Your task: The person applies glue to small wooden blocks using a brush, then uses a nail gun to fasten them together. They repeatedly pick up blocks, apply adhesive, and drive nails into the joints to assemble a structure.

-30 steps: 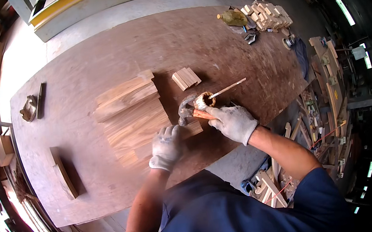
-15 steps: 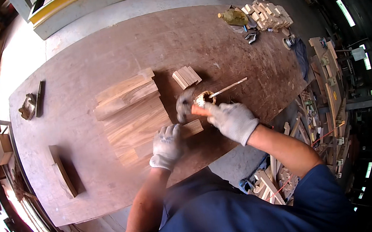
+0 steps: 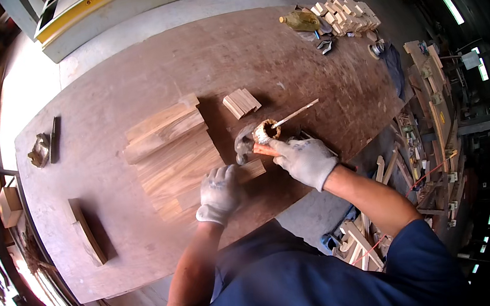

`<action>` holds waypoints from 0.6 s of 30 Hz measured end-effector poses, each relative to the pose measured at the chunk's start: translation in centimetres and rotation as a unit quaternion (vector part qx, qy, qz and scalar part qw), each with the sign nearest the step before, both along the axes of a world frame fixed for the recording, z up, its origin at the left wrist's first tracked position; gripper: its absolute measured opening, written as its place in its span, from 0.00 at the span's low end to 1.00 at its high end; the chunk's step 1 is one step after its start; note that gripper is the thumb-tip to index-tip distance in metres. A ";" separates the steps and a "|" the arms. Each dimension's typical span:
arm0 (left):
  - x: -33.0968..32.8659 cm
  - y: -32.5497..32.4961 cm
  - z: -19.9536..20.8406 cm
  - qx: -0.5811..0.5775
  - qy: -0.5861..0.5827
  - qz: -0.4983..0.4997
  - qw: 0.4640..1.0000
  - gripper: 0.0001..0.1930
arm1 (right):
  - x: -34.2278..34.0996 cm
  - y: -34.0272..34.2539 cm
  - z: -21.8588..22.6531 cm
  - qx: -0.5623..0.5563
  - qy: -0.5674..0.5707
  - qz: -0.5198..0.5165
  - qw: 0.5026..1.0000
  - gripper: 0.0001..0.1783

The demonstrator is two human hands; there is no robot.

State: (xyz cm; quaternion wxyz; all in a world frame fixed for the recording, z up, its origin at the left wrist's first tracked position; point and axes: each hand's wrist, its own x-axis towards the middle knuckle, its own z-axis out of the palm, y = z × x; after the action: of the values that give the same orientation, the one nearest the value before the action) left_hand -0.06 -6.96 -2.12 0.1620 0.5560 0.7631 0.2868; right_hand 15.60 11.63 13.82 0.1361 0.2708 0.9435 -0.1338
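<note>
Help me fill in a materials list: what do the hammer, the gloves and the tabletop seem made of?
Hammer head: apparently metal, by its grey colour and dull sheen.
Handle: perhaps wood, orange; its finish is unclear.
Gloves: probably knitted fabric, pale and matte, judging by the soft cuffs.
Tabletop: likely a wooden sheet, flat, brown and scuffed; coating uncertain.

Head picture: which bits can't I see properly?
In the head view:
- Part of the hammer handle: hidden by the right hand.
- Middle of the wood strip: covered by the left hand.
- What's inside the cup: too small and dark.
- Rest of the grey-and-yellow frame: cut off by the top edge.
</note>
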 end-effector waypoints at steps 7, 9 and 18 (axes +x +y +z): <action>-0.2 0.0 -0.5 -0.013 -0.014 0.009 1.000 0.33 | 7.8 0.8 1.8 -0.239 0.217 -0.286 0.902 0.13; -0.2 0.1 -0.2 -0.019 -0.014 0.004 1.000 0.36 | 11.9 1.1 0.8 -0.362 0.183 -0.456 0.792 0.12; 1.1 1.1 -1.0 0.039 -0.006 -0.016 0.999 0.35 | 24.7 16.1 -9.9 -0.361 0.258 -0.628 0.639 0.13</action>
State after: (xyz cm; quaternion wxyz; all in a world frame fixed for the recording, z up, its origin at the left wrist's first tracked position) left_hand 1.09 -5.83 -3.17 0.1492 0.5720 0.7417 0.3170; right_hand 40.29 27.71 3.91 -0.1430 0.6821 0.4200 -0.5812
